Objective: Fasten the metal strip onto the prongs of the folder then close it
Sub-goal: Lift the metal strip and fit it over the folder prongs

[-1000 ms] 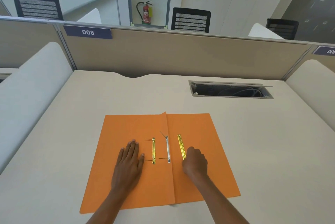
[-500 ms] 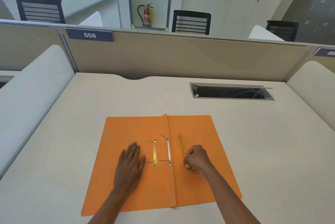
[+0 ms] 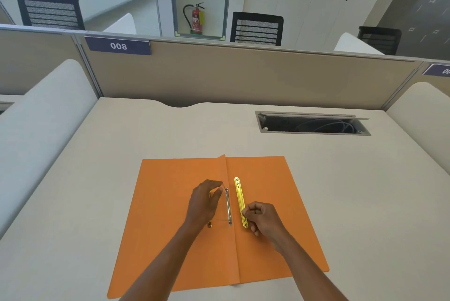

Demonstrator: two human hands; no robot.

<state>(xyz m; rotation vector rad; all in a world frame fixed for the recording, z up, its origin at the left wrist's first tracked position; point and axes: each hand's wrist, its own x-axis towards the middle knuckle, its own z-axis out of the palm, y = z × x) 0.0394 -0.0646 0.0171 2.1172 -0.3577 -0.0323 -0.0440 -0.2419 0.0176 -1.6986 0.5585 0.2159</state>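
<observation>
An orange folder (image 3: 168,222) lies open and flat on the desk. Beside its centre fold sits a silver fastener bar (image 3: 228,205) with thin prongs; the near prong (image 3: 222,220) points left. My left hand (image 3: 204,203) hovers over the left flap, fingertips at the far prong, covering most of a second gold strip (image 3: 209,224). My right hand (image 3: 264,218) pinches the near end of the gold metal strip (image 3: 239,197), which lies just right of the fold.
The beige desk (image 3: 97,179) has a cable cutout (image 3: 311,124) at the back right. A partition wall labelled 008 (image 3: 118,45) closes the far edge, with curved white dividers on both sides. Chairs stand beyond.
My left hand has lifted off the left flap and moved right and forward to the far prong. My right hand keeps its hold on the gold strip's near end.
</observation>
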